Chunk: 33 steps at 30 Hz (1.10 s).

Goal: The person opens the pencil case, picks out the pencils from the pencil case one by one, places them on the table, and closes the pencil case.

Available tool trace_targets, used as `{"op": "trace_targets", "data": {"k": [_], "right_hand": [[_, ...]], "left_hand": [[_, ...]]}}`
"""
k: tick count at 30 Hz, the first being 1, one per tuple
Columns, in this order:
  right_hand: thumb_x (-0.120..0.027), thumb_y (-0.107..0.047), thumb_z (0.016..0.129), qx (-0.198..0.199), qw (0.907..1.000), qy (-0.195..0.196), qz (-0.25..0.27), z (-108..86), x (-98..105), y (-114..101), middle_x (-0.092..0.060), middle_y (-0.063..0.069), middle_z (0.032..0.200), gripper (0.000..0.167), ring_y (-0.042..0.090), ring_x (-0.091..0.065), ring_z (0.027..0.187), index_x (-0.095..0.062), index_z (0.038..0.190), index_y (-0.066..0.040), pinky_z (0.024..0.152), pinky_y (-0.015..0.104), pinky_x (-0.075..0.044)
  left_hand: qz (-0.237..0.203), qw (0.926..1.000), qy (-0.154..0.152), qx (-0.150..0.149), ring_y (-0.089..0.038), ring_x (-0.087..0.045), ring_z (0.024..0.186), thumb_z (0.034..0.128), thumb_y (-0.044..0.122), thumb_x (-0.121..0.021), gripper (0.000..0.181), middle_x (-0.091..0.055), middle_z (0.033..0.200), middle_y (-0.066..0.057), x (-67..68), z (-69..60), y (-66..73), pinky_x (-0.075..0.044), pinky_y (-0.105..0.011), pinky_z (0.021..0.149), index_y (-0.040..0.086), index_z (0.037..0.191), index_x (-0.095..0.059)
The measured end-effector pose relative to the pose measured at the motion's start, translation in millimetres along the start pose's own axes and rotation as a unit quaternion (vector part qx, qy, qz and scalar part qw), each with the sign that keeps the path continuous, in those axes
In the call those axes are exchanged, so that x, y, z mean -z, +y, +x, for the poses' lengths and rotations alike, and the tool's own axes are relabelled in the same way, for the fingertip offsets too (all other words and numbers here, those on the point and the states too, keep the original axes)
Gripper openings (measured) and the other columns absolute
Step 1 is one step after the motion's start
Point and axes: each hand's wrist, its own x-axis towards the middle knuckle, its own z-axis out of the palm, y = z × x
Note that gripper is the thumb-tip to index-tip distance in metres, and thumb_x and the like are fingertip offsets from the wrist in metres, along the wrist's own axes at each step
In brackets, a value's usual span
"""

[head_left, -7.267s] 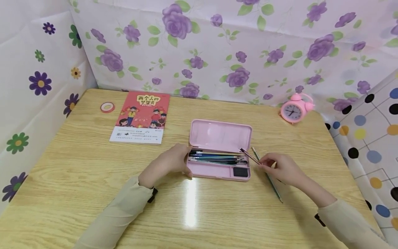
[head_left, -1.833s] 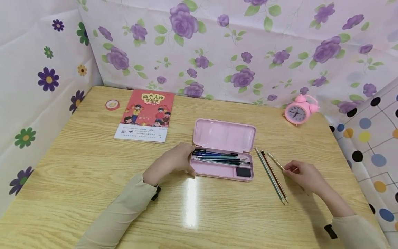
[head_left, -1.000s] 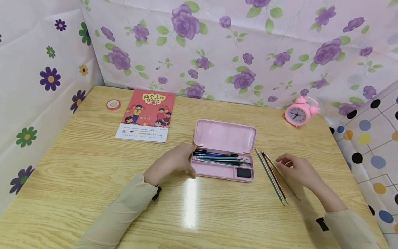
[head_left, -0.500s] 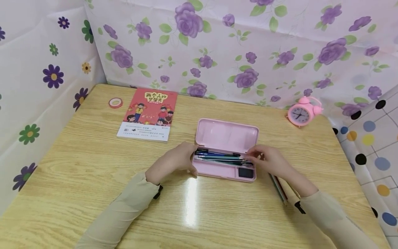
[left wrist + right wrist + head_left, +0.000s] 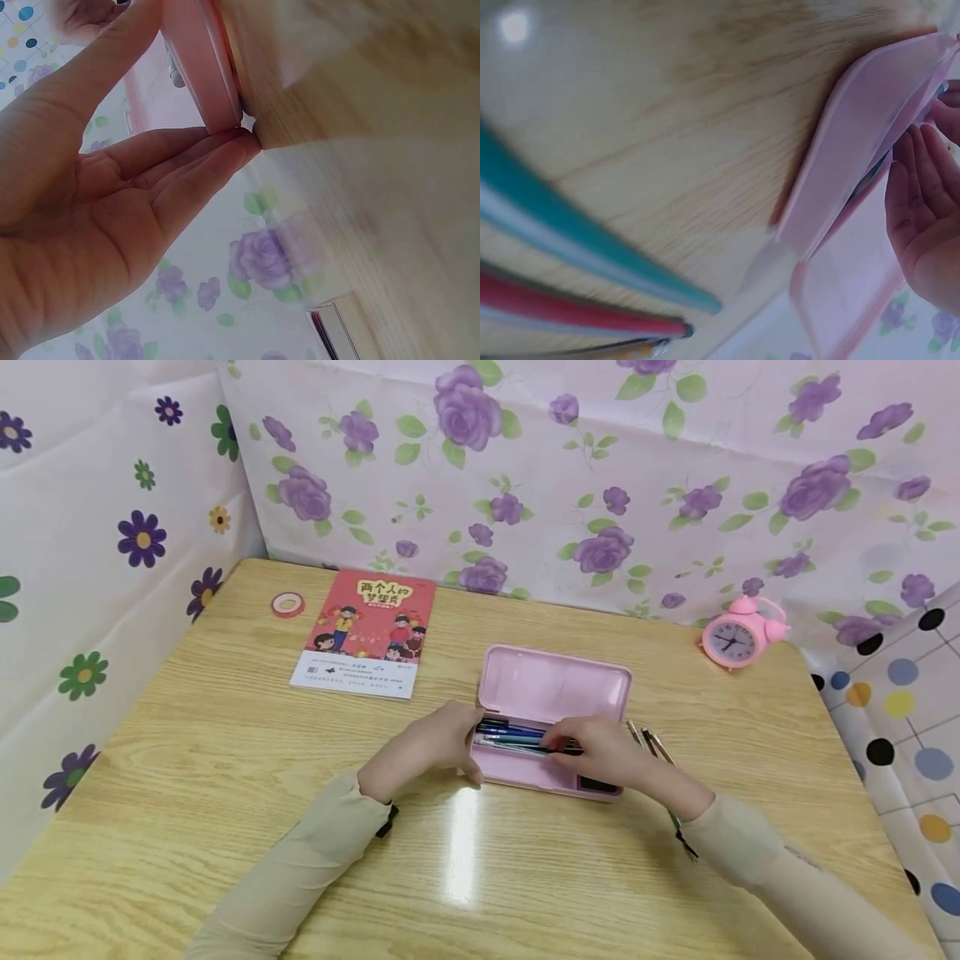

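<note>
My left hand [image 5: 427,747] grips the left end of the pink pencil case [image 5: 517,768], thumb at the front and fingers at the back; in the left wrist view its fingertips [image 5: 244,139] touch the case's end [image 5: 206,67]. The case lies with its lid [image 5: 551,683] raised, several pens and pencils [image 5: 513,739] inside. My right hand [image 5: 600,752] is over the case, fingertips among the pencils, partly covering the black eraser [image 5: 597,784]. The right wrist view shows this hand [image 5: 926,217] with relaxed fingers at the case [image 5: 840,150]; no grip on a pencil is visible.
Pencils [image 5: 662,750] lie on the wooden table [image 5: 555,877] right of the case, partly under my right forearm. A red and white booklet [image 5: 363,635] and a roll of tape [image 5: 287,604] are at the back left, a pink alarm clock [image 5: 731,642] at the back right.
My right hand has left the gold pencil beside the other two on the table and moved left over the case. My left hand stays on the case's left end. The head view has shifted slightly.
</note>
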Motion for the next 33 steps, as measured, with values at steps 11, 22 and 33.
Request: {"op": "trace_targets", "data": {"k": [11, 22, 33], "right_hand": [[-0.072, -0.016, 0.081, -0.008, 0.9993, -0.021, -0.030, 14.7, -6, -15, -0.061, -0.009, 0.079, 0.013, 0.008, -0.057, 0.072, -0.069, 0.093, -0.012, 0.065, 0.021, -0.048], [-0.073, -0.017, 0.079, -0.019, 0.9969, -0.041, -0.065, 23.6, -4, -21, -0.057, -0.005, 0.074, 0.010, 0.008, -0.051, 0.067, -0.066, 0.085, -0.012, 0.062, 0.023, -0.044], [-0.073, -0.029, 0.081, -0.044, 0.9967, -0.048, -0.048, 23.4, -7, -17, -0.052, -0.007, 0.071, 0.019, 0.006, -0.045, 0.063, -0.059, 0.081, -0.016, 0.059, 0.022, -0.040]], "left_hand": [[0.007, 0.9999, 0.000, 0.008, -0.018, -0.058, 0.098, 0.0553, 0.018, -0.090, 0.066, -0.064, 0.107, -0.006, -0.9, 1.0, -1.3, -0.045, -0.034, 0.093, 0.005, 0.112, -0.059], [0.006, 1.0000, -0.001, -0.001, -0.019, -0.058, 0.097, 0.0549, 0.017, -0.090, 0.064, -0.065, 0.106, -0.007, 1.5, 0.1, 1.5, -0.046, -0.035, 0.093, 0.004, 0.110, -0.060], [0.014, 0.9998, -0.009, 0.010, -0.019, -0.055, 0.097, 0.0574, 0.020, -0.089, 0.067, -0.063, 0.107, -0.007, 1.6, 1.0, 0.4, -0.045, -0.035, 0.093, 0.005, 0.115, -0.058]]}}
